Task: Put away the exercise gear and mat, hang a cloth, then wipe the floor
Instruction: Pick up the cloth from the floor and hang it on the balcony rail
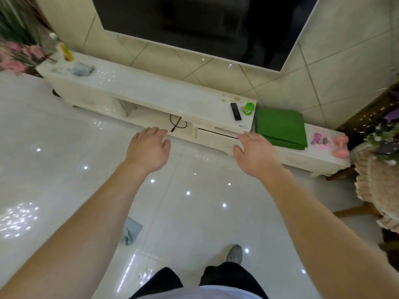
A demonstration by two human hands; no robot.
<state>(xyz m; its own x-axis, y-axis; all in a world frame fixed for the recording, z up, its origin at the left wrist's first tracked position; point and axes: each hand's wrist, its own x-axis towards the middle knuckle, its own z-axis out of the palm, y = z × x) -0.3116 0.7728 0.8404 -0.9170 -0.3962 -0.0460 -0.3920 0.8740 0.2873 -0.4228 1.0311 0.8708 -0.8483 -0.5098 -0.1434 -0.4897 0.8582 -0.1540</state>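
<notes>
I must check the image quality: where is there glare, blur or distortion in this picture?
Head view: bright pinpoint glare dots on the glossy floor; the pink flowers and bottle at the left edge are blurred; wide-angle bending curves the TV stand; both hands stay sharp.

The green mat lies folded flat on the low white shelf, just beyond and right of the empty, spread right hand. Further right of that hand, a small pink grip item and a pink dumbbell rest on the same shelf, near each other. A grey-blue cloth lies crumpled on the glossy white floor, below and behind the open left hand. A second grey cloth sits bunched on the cabinet top, far left of both hands.
</notes>
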